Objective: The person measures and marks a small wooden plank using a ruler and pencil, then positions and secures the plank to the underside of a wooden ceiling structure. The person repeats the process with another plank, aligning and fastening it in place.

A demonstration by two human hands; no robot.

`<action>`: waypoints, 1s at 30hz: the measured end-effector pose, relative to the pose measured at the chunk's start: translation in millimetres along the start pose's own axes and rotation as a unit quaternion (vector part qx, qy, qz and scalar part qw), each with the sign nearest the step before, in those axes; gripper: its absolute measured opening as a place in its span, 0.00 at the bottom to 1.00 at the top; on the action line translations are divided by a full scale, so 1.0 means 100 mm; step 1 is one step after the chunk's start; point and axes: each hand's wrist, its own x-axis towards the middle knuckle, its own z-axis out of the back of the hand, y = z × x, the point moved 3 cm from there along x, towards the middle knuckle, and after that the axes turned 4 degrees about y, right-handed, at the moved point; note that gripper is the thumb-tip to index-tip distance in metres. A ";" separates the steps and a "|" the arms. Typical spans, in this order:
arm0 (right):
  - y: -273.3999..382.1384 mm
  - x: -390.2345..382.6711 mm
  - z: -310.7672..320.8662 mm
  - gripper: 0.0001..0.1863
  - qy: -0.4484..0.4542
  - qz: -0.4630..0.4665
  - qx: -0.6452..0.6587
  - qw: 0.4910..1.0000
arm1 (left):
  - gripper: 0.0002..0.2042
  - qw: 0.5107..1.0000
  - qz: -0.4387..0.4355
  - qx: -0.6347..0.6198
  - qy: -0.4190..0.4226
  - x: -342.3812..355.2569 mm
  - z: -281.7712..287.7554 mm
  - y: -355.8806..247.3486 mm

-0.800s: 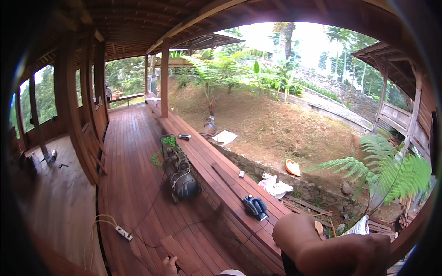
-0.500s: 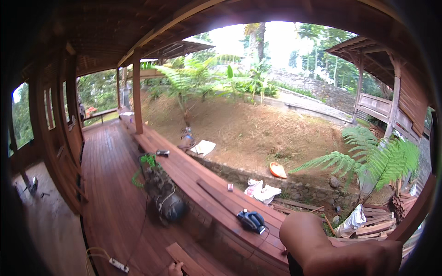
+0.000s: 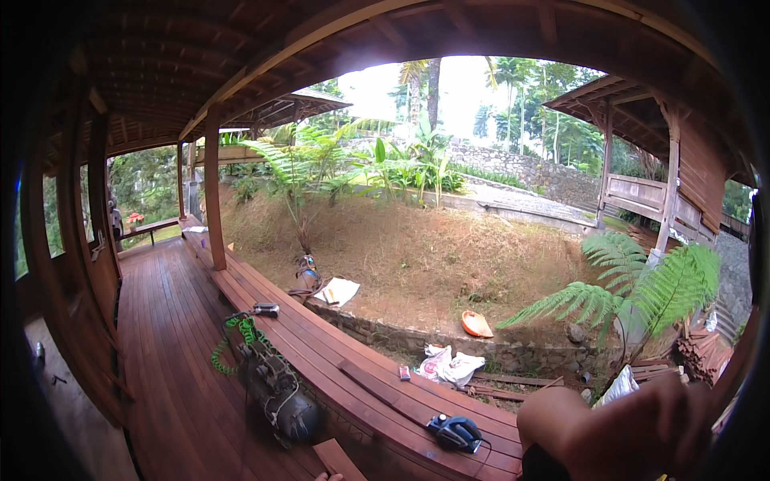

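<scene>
At the lower edge, the fingertips of my left hand [image 3: 327,477] grip the end of a reddish-brown wooden board [image 3: 340,460]. Most of that hand is out of the picture. On the right my arm is bent with the elbow out, and my right hand [image 3: 672,410] is raised close to the camera; its fingers are dark and blurred, so any hold cannot be made out. A blue-and-black electric planer [image 3: 455,434] with a cord rests on the long wooden bench [image 3: 321,345], left of my right elbow. Beyond the board stands an air compressor [image 3: 290,410] with a green coiled hose [image 3: 220,357].
A dark wooden strip [image 3: 377,386], a small red-and-white box [image 3: 404,373] and a small metallic tool [image 3: 265,309] lie on the bench. Past it are white sacks [image 3: 449,367], an orange shell-shaped object [image 3: 476,324] and a fern [image 3: 618,293]. A post [image 3: 215,192] rises at the bench's edge.
My view has tilted up and turned slightly right. My right hand has come up, its fingers now showing. My left hand and the board sit lower in view, and the power strip has left the picture.
</scene>
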 end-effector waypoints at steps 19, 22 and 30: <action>-0.59 -5.81 -0.69 0.24 -0.182 -0.910 -0.134 0.348 | 0.16 0.946 -0.046 0.114 0.300 2.11 0.08 -1.98; -0.68 -5.90 -0.61 0.25 -0.201 -0.909 -0.130 0.340 | 0.18 0.923 -0.003 0.114 0.368 2.08 -0.11 -2.16; -0.60 -6.27 -0.20 0.30 -0.258 -0.901 -0.131 0.324 | 0.21 0.872 0.066 0.070 0.481 2.53 -0.36 -2.15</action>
